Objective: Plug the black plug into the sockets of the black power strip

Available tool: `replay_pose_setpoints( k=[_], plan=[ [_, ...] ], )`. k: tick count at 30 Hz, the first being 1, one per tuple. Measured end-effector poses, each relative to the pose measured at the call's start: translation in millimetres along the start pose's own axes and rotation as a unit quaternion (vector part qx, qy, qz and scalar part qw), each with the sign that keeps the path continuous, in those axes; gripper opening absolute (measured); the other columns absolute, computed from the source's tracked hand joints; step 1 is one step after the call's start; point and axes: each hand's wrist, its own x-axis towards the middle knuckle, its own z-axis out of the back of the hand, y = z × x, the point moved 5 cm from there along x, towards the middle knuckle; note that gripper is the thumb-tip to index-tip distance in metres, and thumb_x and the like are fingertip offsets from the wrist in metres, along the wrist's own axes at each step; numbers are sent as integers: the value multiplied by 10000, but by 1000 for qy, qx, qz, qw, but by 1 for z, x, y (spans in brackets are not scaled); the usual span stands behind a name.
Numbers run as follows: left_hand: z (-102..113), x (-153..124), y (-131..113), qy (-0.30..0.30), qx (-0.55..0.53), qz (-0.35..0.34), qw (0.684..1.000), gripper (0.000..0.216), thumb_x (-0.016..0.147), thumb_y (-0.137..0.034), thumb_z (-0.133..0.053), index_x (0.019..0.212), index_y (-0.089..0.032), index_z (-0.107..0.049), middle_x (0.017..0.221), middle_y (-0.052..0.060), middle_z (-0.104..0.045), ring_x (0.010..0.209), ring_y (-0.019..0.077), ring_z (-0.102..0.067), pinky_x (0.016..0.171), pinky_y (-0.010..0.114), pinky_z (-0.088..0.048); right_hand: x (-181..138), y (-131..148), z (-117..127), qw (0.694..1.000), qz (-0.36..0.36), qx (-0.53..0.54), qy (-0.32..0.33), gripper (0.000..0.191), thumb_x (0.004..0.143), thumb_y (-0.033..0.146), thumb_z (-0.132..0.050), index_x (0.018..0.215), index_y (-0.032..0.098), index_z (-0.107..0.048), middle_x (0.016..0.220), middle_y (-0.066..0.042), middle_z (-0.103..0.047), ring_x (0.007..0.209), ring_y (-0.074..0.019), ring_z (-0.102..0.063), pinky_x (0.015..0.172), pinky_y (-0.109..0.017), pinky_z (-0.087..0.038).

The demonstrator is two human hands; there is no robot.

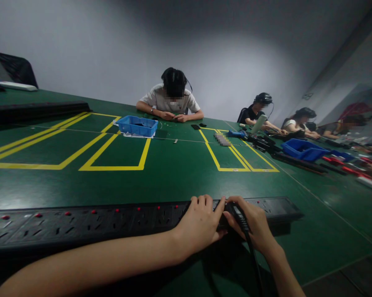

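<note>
A long black power strip (80, 225) with red switches lies along the near edge of the green table (161, 173). My left hand (201, 225) rests on the strip, fingers curled over its far edge. Right beside it, my right hand (254, 227) is closed around a black plug (237, 212), whose cable (252, 255) runs back across my wrist. The plug sits against the strip's top, between the two hands. Whether the plug's pins are in a socket is hidden.
Yellow tape outlines (111, 152) mark the table. A blue tray (136, 125) stands in front of a seated person (170, 103) opposite. Further right sit other people, another blue tray (303, 149), tools and cables. A second black strip (37, 110) lies far left.
</note>
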Motion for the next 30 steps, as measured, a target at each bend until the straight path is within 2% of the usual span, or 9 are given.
replay_pose_setpoints(
  k=[30],
  plan=[
    [0, 0, 0, 3, 6, -1, 1000, 699, 830, -552, -422, 1388, -160, -265, 1009, 142, -542, 863, 278, -510, 712, 378, -390, 0, -2, -2, 1000, 4, -18, -8, 241, 842, 357, -513, 1022, 201, -478, 771, -31, -633, 633, -172, -606, 578, -255, -401]
  ],
)
